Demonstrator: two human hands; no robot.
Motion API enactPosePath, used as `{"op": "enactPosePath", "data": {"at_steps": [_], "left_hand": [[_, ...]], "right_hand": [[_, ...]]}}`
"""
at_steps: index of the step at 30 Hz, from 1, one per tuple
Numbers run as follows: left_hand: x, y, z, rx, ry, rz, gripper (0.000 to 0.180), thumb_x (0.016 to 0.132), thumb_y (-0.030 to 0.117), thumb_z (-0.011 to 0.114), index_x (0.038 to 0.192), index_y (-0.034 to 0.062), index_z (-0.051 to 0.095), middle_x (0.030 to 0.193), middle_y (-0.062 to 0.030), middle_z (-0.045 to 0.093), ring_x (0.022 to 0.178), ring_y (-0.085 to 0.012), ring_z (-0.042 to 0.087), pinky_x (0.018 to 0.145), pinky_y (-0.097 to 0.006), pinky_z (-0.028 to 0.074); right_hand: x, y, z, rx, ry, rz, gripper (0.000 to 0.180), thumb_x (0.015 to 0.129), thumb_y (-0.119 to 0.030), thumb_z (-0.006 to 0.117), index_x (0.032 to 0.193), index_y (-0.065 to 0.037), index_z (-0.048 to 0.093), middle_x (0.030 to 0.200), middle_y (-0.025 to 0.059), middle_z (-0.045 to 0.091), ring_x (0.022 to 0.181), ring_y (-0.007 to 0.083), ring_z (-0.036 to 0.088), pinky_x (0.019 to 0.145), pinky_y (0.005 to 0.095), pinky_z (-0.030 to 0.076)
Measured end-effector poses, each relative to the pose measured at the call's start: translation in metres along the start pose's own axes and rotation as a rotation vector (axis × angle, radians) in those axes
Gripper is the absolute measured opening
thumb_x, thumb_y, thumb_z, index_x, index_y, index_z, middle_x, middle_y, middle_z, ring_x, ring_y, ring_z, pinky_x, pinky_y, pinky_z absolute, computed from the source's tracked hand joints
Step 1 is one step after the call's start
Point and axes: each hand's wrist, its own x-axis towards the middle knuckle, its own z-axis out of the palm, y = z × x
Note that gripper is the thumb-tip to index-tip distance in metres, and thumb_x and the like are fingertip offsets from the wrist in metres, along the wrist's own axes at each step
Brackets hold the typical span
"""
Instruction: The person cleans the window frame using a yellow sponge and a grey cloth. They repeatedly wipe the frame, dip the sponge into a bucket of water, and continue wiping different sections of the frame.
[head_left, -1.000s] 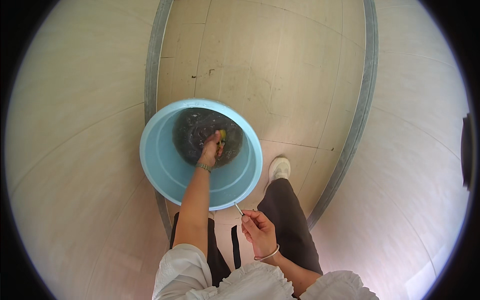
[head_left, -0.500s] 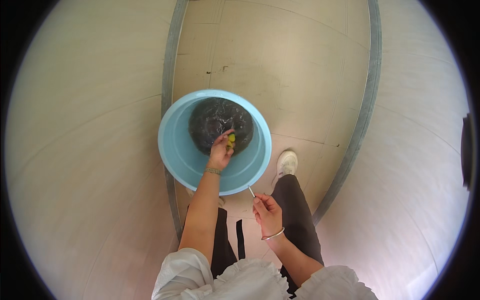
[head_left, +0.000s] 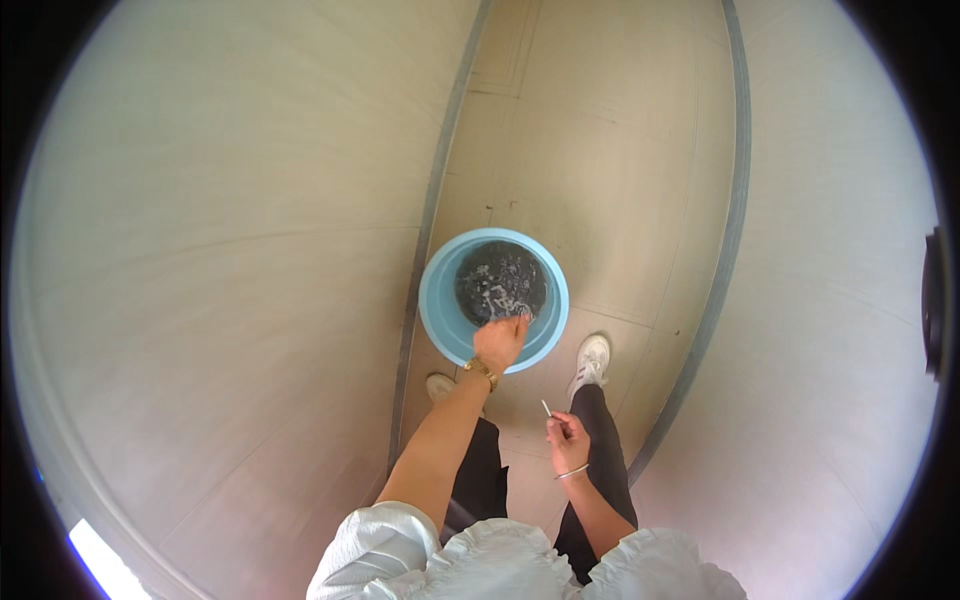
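Note:
A light blue plastic tub (head_left: pixel 437 318) stands on the floor by my feet. Dark, rippled water (head_left: pixel 497 275) with white foam or glints covers its bottom. My left hand (head_left: pixel 502 342) hangs over the tub's near right rim, its fingers curled closed. Whatever those fingers hold, if anything, is hidden; no yellow-green piece shows now. Lower down and to the right, clear of the tub, my right hand (head_left: pixel 568 438) pinches a thin white stick (head_left: pixel 547 408) that points up and left.
Pale walls rise on both sides, with a grey strip (head_left: pixel 433 205) along the left base and another grey strip (head_left: pixel 738 190) on the right. My white shoes (head_left: pixel 592 360) flank the tub's near side. Beige floor (head_left: pixel 600 180) runs ahead between the walls.
The yellow-green piece in my left hand has gone from sight, and that hand is now closed, nearer the rim. The tub looks smaller and further right. My right hand still pinches the stick.

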Motion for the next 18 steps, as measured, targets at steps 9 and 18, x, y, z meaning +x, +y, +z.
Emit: {"op": "enactPosePath", "data": {"at_steps": [9, 18], "left_hand": [[-0.119, 0.05, -0.141, -0.837, 0.292, 0.162, 0.052, 0.074, -0.013, 0.056, 0.123, 0.0052, 0.055, 0.118, -0.018, 0.058, 0.116, -0.0334, 0.055, 0.104, -0.038, 0.041], [-0.31, 0.03, -0.316, -0.93, 0.672, 0.121, 0.042, 0.079, 0.007, 0.078, 0.119, 0.0103, 0.065, 0.115, -0.0078, 0.068, 0.11, -0.0237, 0.06, 0.097, -0.035, 0.048]], "right_hand": [[0.001, -0.185, 0.053, 0.049, -0.212, 0.139, 0.027, 0.094, -0.018, 0.069, 0.115, -0.003, 0.063, 0.071, -0.007, 0.05, 0.054, 0.0012, 0.04, 0.044, 0.018, 0.03], [-0.124, -0.32, 0.198, -0.292, -0.955, -0.293, 0.021, 0.091, -0.014, 0.073, 0.104, 0.0, 0.065, 0.086, -0.0009, 0.064, 0.077, 0.004, 0.056, 0.067, 0.0195, 0.046]]}}
